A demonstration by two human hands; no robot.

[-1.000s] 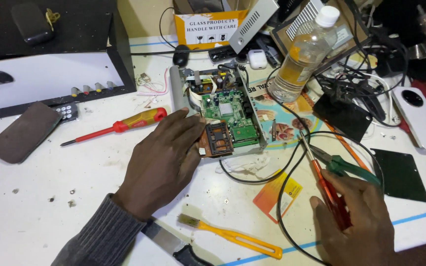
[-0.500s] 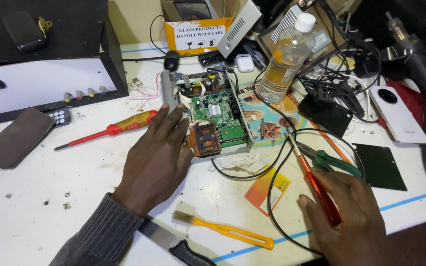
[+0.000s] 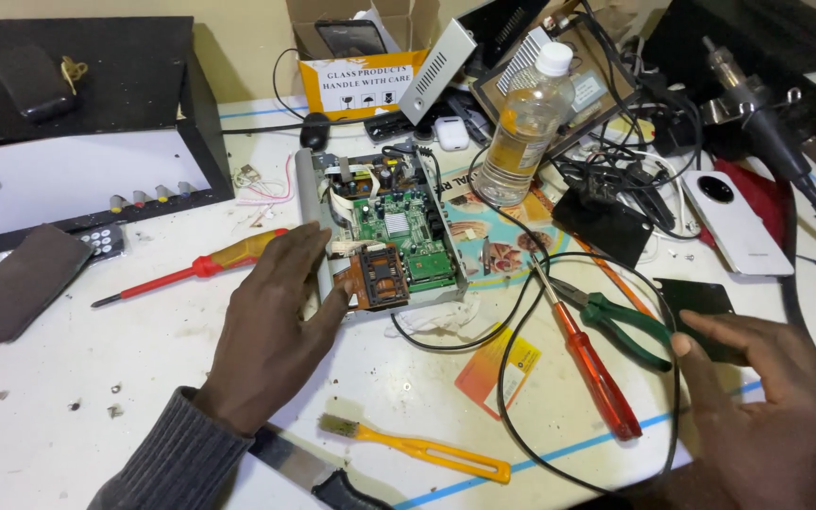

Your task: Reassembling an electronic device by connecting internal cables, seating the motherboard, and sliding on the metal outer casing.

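On the middle of the white table [image 3: 96, 378] sits the opened box of electronics [image 3: 384, 236], with its lid off and its green board [image 3: 403, 231] showing. It lies flat, a little nearer the back than my hands. I think it is light but easy to hurt. The green board is stiff and full of tiny parts, and the flat white ribbon wires [image 3: 347, 194] on top look thin and bendy. So I would hold it by the grey metal side wall, not by the board or the wires.

My left hand [image 3: 271, 331] rests flat against that grey side, fingers spread and mostly straight. The thumb tip sits just beside a small brown part [image 3: 382, 279] at the front corner. It grips nothing; it only steadies the box.

My right hand [image 3: 776, 416] is open too, fingers loose and pointing left, holding nothing. Its fingertips are just beside the green-handled pliers [image 3: 630, 326]. Near them lies a red screwdriver [image 3: 592, 364], and a black cable [image 3: 512, 378] loops around both.

Farther out, left of the box, lies another screwdriver with a red and yellow handle [image 3: 200, 269]. A small brush with an orange handle [image 3: 417, 446] lies at the front. Behind the box stands a clear plastic bottle [image 3: 521, 123], and a white phone [image 3: 734, 222] lies well to the right.
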